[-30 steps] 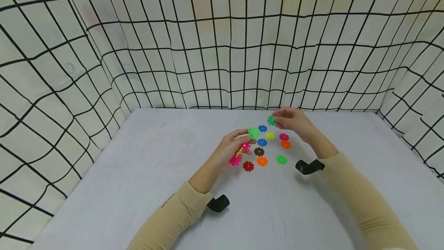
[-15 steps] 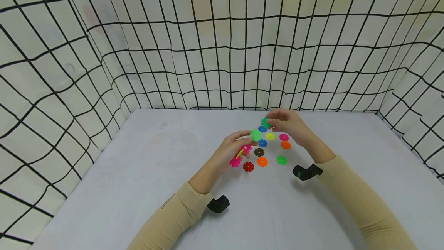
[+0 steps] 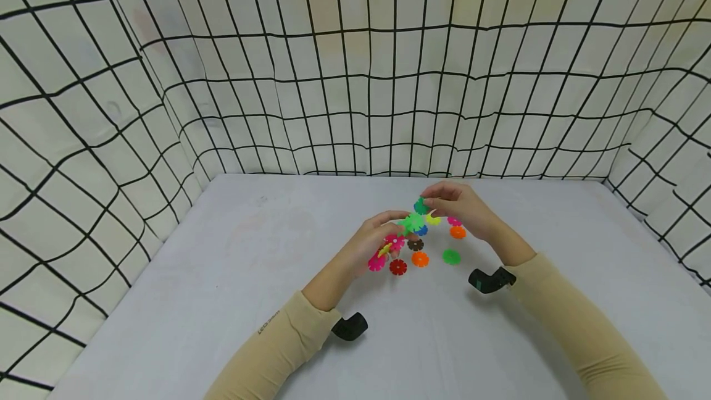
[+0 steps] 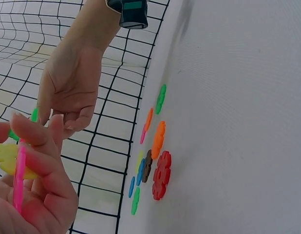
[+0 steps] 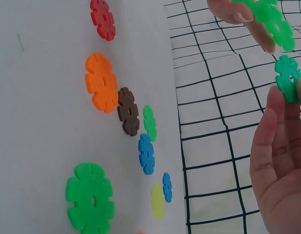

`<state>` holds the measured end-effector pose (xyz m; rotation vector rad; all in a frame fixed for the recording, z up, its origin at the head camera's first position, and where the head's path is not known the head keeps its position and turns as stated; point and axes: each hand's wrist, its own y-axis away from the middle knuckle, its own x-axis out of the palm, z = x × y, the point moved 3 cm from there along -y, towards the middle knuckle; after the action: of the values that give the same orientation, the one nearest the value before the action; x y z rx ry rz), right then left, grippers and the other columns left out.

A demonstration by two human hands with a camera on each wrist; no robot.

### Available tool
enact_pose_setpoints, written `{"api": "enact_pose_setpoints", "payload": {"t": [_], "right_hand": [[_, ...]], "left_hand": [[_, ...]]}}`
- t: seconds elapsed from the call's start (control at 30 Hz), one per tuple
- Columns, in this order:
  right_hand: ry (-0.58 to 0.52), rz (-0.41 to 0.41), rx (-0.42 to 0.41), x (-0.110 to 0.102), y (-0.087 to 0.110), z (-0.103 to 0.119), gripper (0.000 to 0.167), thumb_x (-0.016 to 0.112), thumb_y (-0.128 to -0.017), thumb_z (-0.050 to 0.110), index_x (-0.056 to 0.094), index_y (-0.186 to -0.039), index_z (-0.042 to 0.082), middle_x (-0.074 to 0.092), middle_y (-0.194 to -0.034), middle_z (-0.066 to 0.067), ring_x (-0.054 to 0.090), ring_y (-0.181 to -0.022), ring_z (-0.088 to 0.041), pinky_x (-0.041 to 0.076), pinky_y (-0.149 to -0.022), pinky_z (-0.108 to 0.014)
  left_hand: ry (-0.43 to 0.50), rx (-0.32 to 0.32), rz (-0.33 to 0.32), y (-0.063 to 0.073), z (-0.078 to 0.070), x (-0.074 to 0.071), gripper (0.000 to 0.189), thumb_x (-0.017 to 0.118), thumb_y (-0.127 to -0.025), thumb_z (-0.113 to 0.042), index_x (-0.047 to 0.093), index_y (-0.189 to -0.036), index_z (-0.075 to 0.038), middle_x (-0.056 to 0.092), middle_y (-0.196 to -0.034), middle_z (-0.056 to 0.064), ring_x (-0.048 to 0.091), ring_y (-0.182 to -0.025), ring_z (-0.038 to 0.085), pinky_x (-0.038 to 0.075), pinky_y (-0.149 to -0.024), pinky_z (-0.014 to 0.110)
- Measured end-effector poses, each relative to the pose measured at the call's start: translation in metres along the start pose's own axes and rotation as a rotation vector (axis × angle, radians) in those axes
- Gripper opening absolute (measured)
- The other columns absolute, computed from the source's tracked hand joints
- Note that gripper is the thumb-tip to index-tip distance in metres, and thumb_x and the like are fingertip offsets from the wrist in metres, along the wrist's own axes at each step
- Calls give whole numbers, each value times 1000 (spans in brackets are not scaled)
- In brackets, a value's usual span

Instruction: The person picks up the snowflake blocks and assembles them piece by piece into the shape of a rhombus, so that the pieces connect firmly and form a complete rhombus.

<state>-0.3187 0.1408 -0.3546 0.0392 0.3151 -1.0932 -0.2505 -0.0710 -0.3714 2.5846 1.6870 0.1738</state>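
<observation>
My left hand [image 3: 369, 241] holds a cluster of joined plastic snowflake discs: pink discs [image 3: 376, 262], a yellow disc [image 4: 7, 158] and a light green disc [image 3: 413, 222] at its far end. Between thumb and fingertips, my right hand [image 3: 460, 207] pinches a single teal-green snowflake disc [image 5: 288, 78] by its edge. In the head view that disc is just above and right of the light green one; a small gap separates them in the right wrist view. Part of the cluster is hidden behind the left fingers.
Several loose snowflake discs lie on the white table [image 3: 250, 276] below the hands, among them a red disc [image 3: 398, 267], an orange disc [image 3: 420, 259], a brown disc [image 5: 128, 111] and a green disc [image 3: 452, 257]. Black wire mesh [image 3: 355, 79] rises behind and along both sides.
My right hand has moved left and toward me with the teal-green disc, closing on the cluster. My left hand has shifted slightly right, and the light green end of the cluster has turned.
</observation>
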Motion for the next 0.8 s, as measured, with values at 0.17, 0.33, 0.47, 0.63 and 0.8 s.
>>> {"api": "enact_pose_setpoints", "payload": {"t": [0.17, 0.33, 0.47, 0.63, 0.8], "right_hand": [[-19, 33, -18, 1, 1, 0, 25, 60, -103, 4, 61, -121, -13, 72, -100, 0, 68, -95, -17, 57, -88, -30], [-41, 72, -46, 2, 4, 3, 24, 59, -102, 1, 60, -120, -15, 73, -98, 1, 69, -93, -18, 57, -88, -30], [-62, 110, -67, 2, 6, 3, 19, 58, -102, -1, 64, -116, -12, 73, -98, 1, 69, -92, -19, 57, -88, -31], [-89, 149, -74, 0, 6, 1, 20, 57, -102, -2, 74, -108, 7, 73, -100, 1, 70, -92, -17, 57, -88, -31], [-125, 170, -58, -1, 5, -1, 17, 56, -101, -6, 71, -110, -6, 74, -102, 0, 72, -92, -18, 58, -88, -33]], "left_hand": [[-26, 2, 22, 1, 0, 1, 45, 55, -101, -20, 56, -144, -6, 65, -120, 23, 51, -57, 13, 46, -63, 20], [-33, 4, 47, 1, 0, 1, 43, 56, -101, -21, 58, -141, -6, 69, -121, 23, 54, -62, 12, 47, -63, 20], [-40, 6, 62, 2, 0, 1, 40, 56, -101, -22, 61, -138, -6, 73, -116, 18, 56, -68, 13, 47, -65, 22], [-60, 22, 92, 2, -1, 1, 41, 55, -102, -22, 63, -138, -5, 74, -113, 15, 61, -81, 11, 45, -70, 22], [-38, 13, 111, 1, -1, 0, 41, 55, -102, -20, 63, -139, -5, 74, -114, 17, 59, -75, 11, 45, -61, 18]]}}
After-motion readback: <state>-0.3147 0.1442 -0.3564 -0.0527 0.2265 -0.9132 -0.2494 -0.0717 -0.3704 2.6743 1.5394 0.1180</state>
